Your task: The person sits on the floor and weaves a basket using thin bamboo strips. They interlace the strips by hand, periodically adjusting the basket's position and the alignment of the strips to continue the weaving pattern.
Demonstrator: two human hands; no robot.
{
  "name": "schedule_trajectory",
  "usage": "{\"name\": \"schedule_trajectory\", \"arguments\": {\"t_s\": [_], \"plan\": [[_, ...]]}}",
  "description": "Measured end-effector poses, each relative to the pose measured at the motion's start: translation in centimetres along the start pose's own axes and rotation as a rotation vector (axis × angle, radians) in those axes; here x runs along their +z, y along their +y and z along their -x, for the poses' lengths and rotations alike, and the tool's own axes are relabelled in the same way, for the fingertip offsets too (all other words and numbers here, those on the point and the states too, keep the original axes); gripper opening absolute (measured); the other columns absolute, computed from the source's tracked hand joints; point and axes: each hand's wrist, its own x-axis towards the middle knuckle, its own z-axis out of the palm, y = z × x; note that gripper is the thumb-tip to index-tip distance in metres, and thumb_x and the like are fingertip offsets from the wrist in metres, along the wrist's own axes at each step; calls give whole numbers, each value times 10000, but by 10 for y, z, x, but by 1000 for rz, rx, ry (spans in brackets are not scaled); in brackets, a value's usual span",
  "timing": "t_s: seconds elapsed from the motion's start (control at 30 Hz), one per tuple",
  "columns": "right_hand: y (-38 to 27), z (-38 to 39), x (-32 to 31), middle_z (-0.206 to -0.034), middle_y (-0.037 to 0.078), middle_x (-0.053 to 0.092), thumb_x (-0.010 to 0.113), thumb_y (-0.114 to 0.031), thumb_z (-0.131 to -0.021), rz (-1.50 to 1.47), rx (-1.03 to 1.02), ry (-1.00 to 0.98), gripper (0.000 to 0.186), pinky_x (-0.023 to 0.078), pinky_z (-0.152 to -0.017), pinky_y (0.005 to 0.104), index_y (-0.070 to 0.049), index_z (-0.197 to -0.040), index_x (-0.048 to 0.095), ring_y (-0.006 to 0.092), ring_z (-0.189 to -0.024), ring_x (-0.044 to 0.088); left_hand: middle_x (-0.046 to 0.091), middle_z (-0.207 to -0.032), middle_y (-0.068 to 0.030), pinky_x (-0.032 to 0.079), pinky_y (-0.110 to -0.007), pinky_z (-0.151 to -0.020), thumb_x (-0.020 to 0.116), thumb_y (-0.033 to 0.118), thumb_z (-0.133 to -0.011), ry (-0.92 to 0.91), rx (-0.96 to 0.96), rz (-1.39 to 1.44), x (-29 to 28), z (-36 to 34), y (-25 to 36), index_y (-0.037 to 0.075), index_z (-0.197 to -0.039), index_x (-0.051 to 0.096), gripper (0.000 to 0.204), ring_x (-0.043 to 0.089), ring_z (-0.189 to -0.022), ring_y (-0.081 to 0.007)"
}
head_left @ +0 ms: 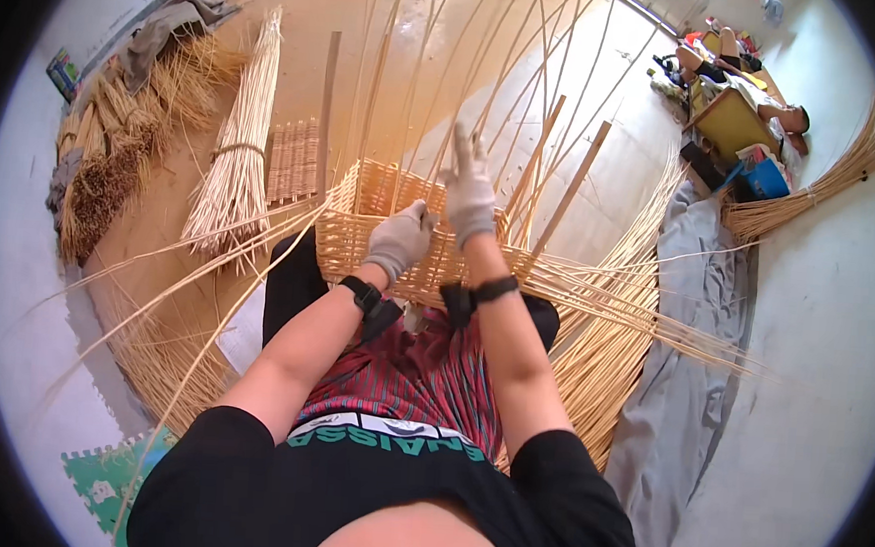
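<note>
A half-woven wicker basket [344, 243] rests across my lap, with tall upright canes [546, 50] rising from it and long loose strands trailing off both sides. My left hand [401, 239], in a pale work glove, is closed at the basket's near wall, thumb up; its fingertips are partly hidden. My right hand [470, 187], gloved too, is raised just right of it over the weave. Its fingers stretch upward among the canes, apart from one another, and I see nothing gripped in them. Wooden slats [573, 187] stand up at the basket's right.
On the left lie a tied bundle of pale canes [246, 126], a flat woven panel [294, 162] and darker bundles [108, 168]. To the right, more canes [609, 334] lie beside a grey cloth [684, 339]. Farther back, another person's legs [715, 70] show near a yellow box [732, 121].
</note>
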Motion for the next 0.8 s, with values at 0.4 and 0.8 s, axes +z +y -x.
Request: {"name": "schedule_trajectory", "arguments": {"t_s": [0.4, 0.8], "plan": [[26, 124, -37, -892, 82, 712, 549, -146, -1061, -834, 461, 170, 103, 498, -528, 224, -96, -1150, 561, 204, -931, 735, 718, -906, -161, 538, -436, -793, 848, 507, -782, 142, 33, 160, -16, -25, 9, 83, -1131, 595, 604, 713, -846, -323], [75, 99, -73, -1117, 94, 709, 606, -36, -1000, -833, 694, 243, 299, 595, -687, 268, -98, -1288, 553, 213, -985, 717, 713, -1072, -238, 536, -513, -825, 498, 269, -1040, -111, 234, 217, 76, -21, 29, 67, -1249, 560, 297, 686, -1016, -412]]}}
